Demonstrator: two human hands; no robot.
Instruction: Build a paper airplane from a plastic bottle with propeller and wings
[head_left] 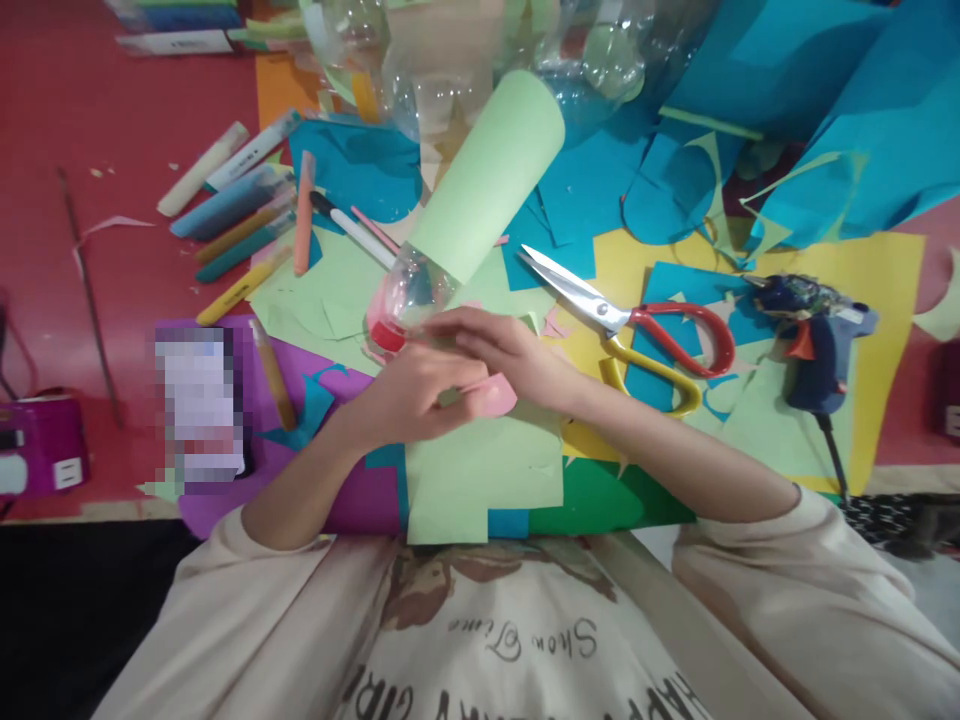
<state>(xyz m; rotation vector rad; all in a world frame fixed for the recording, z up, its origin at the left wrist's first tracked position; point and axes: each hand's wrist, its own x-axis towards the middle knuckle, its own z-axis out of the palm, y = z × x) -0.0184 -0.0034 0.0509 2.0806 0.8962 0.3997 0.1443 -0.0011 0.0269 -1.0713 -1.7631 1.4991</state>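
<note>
With twelve o'clock straight ahead and the hands at the centre, we see both forearms angle inward, the left from eight o'clock and the right from four.

The left hand point(420, 385) has its back to us, knuckles toward eleven o'clock, thumb and forefinger bent into a loop whose tips are pinched on a pink paper piece point(500, 395). That piece juts toward three o'clock, just below the right wrist.

The right hand point(506, 345) reaches toward ten o'clock, its back up and its fingers nearly straight, lying close together above the left hand's. Whether they grip anything we cannot tell; its thumb is hidden.

At twelve o'clock we have a bottle wrapped in green paper point(491, 180), lying tilted with its far end toward one o'clock and its red cap point(388, 335) near the left knuckles at ten.

Scissors point(622, 320) lie spread between two and three o'clock, a glue gun point(821, 350) at three, and markers point(236, 205) around ten. Pale green paper point(487, 475) sits under the hands toward six.
</note>
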